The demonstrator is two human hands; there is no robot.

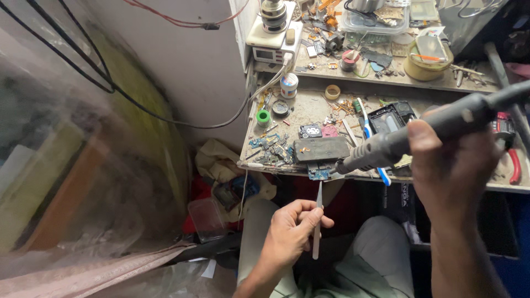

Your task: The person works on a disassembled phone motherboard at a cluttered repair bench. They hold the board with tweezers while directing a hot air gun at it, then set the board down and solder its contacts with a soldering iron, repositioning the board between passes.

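My right hand [450, 165] grips a black and grey hot-air wand [419, 134] whose metal nozzle points down-left at a small blue circuit board [318, 174] at the bench's front edge. That board lies just below a dark rectangular block [322, 148]. My left hand [290, 232] is lower, over my lap, holding slim metal tweezers [318, 212] upright, their tip just under the circuit board. Both hands are closed on their tools.
The cluttered workbench [309, 113] carries small parts, a green tape roll [263, 116], a black phone frame [390, 117], red-handled pliers [512, 157] and a white station unit [271, 41] at the back. Cables hang along the wall at left, beside plastic sheeting.
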